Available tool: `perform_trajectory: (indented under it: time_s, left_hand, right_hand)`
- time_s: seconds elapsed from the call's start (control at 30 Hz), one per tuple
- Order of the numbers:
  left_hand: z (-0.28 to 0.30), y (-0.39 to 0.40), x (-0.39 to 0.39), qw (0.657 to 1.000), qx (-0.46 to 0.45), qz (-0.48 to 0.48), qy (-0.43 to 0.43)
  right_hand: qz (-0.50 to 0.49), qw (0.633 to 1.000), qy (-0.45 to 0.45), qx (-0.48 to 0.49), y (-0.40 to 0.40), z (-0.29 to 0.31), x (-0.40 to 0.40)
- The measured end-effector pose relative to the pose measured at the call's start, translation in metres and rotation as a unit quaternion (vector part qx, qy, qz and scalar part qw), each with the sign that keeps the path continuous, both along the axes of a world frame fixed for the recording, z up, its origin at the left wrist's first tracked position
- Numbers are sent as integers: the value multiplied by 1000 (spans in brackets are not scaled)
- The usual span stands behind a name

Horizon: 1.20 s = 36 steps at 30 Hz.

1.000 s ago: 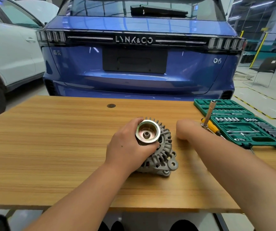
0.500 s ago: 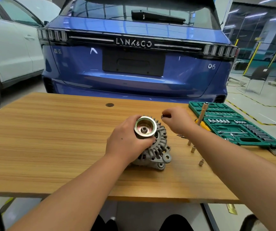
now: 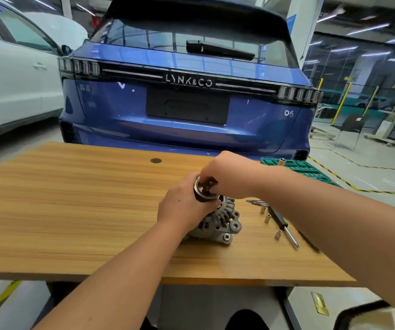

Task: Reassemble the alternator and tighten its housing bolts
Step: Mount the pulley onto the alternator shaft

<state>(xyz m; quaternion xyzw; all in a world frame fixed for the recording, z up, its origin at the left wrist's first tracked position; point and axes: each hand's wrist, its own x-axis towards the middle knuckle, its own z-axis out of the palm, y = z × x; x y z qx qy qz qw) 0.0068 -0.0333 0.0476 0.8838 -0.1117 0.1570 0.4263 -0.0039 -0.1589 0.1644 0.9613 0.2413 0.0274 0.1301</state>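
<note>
while the left hand (image 3: 184, 206) grips the grey finned cast-metal alternator (image 3: 220, 222) at table centre, the right hand (image 3: 229, 177) pinches a small dark part over its silver pulley (image 3: 201, 189) at 12 o'clock; it should seat squarely before turning.

Grey alternator (image 3: 220, 222) on table, pulley (image 3: 203, 190) seemingly up.

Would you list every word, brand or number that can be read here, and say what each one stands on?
"LYNK&CO": light bar across the blue car's tailgate.
"06": lower right of the tailgate.
Badge at the tailgate's left: too blurred to read.
Alternator, green socket case: no readable text.
</note>
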Motion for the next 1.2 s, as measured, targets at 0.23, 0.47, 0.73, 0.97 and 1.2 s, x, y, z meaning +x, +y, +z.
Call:
perform_trajectory:
  time_s: [0.23,0.47,0.73,0.97,1.2]
  left_hand:
    - [-1,0,2,1000,10,6,-15]
    - [-4,-1,4,1000,10,9,-27]
    - [-4,-1,4,1000,4,9,-30]
    - [-4,-2,3,999,-7,5,-32]
    - [-6,-2,5,999,-8,1,-41]
  right_hand:
    - [14,992,3,-128,20,9,-1]
    - [4,987,11,-163,26,11,-1]
    - [-10,991,7,-137,19,0,-3]
    - [-39,996,-23,-72,6,-3,0]
    - [-87,996,-32,-9,7,-11,7]
